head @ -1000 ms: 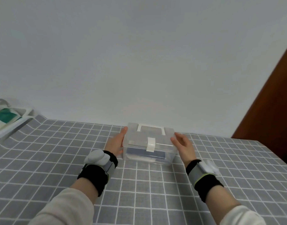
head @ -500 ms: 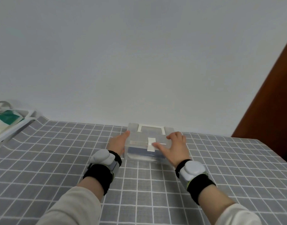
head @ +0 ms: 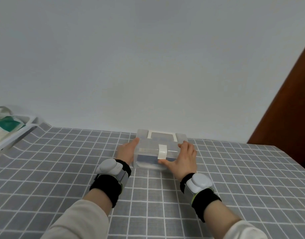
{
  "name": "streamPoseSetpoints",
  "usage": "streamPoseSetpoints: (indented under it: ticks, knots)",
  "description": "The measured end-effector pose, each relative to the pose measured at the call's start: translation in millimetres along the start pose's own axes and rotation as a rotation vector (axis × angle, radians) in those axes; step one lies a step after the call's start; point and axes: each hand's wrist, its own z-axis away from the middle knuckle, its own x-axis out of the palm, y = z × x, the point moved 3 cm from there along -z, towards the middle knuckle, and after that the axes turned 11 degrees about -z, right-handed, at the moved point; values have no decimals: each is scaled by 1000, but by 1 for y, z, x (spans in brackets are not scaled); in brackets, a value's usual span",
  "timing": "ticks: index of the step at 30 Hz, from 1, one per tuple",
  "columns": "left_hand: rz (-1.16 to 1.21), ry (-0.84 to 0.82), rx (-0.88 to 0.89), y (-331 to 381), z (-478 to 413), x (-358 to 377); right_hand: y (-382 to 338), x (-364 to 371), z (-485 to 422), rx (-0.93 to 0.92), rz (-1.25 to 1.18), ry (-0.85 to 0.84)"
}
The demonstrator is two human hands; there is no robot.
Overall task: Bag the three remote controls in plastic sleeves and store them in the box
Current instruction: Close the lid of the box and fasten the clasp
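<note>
A clear plastic box (head: 148, 145) with a white handle and a white front latch (head: 162, 151) stands on the table near the wall, its lid down. My left hand (head: 126, 150) lies flat against the box's left wall, fingers straight. My right hand (head: 183, 158) holds the box's front right part: its fingers curl over the lid and its thumb sits at the lower end of the latch. Something dark shows dimly through the front wall. I cannot make out single remote controls or sleeves.
A grey cloth with a white grid (head: 234, 178) covers the table. A white tray (head: 18, 133) holding a white and green bag stands at the far left. A brown wooden panel (head: 289, 104) rises at the right, and a plain wall stands behind the box.
My right hand has moved from the box's right side onto its front, with the thumb now at the latch. The left hand has stayed at the left wall.
</note>
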Motion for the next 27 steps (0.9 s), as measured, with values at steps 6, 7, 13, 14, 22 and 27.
streamPoseSetpoints:
  ticks: [6, 7, 13, 14, 22, 27]
  knots:
    - [20, -14, -25, 2, 1, 3, -6, -1, 0, 21, 18, 25]
    - [24, -8, -26, 2, 2, 2, -7, 0, 0, 23, 17, 28]
    - [-8, -14, -35, 7, 4, 2, -4, -2, -2, 7, -40, -38]
    - [-14, -16, -29, 6, 4, 2, -1, -3, -3, 7, -79, -67]
    - [22, -58, 23, 23, -17, 10, 13, -11, -41, -44, -224, -103]
    - [-12, -73, 85, 38, -40, 15, 16, 4, -78, -69, -203, -122]
